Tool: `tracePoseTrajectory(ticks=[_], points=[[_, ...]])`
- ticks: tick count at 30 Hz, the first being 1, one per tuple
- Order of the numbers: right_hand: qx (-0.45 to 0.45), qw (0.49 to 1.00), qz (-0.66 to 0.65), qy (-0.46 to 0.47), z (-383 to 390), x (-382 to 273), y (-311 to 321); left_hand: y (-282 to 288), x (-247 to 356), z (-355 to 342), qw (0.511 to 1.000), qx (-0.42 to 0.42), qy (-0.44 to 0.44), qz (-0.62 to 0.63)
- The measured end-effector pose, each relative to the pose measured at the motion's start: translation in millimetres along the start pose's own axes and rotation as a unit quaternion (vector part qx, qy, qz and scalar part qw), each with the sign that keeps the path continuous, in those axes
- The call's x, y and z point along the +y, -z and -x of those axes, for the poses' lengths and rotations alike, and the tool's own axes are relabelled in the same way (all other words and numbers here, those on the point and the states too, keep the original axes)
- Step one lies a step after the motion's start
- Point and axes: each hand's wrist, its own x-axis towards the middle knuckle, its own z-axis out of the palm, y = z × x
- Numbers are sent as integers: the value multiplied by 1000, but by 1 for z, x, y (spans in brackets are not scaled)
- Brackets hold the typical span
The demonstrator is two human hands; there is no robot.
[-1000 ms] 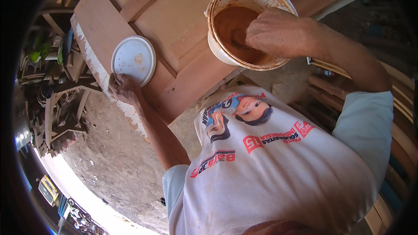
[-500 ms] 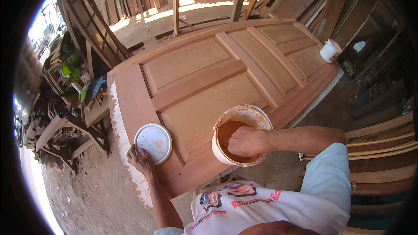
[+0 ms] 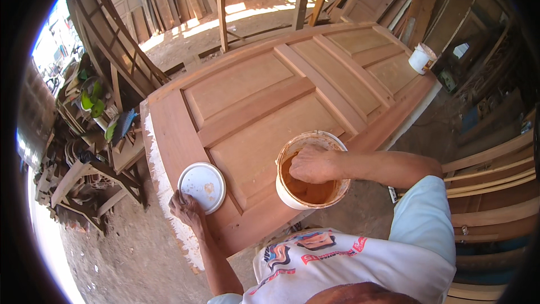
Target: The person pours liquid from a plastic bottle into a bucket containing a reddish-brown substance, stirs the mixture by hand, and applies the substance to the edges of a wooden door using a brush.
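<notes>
A wooden panelled door (image 3: 247, 129) lies flat in front of me. A white bucket (image 3: 286, 194) of orange-brown paste stands at its near side. My right hand (image 3: 315, 164) is inside the bucket's mouth, closed in a fist just over the paste; whatever it grips is hidden. A round white lid (image 3: 197, 183) with brownish smears rests at the door's near left corner. My left hand (image 3: 188, 209) is at the lid's lower left rim, fingers bent against it.
A smaller white tub (image 3: 422, 59) stands at the door's far right corner. Ragged white coating runs along the door's left edge (image 3: 163, 186). Scrap wood (image 3: 84, 174) is piled at the left, curved wooden pieces (image 3: 495, 208) at the right. Posts (image 3: 221, 11) rise behind the door.
My right hand has risen and moved slightly toward the far side of the bucket, showing more paste below it. My left hand stays by the lid. The whole view has shifted a little.
</notes>
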Motion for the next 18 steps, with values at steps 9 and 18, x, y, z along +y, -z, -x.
tracePoseTrajectory(ticks=[9, 18], points=[[-83, 995, 49, 20, 41, -19, -9, 0, -30, -8, 1000, 6, -15, -10], [106, 993, -30, -43, 29, 19, -28, 2, -20, -8, 999, -20, -17, -21]])
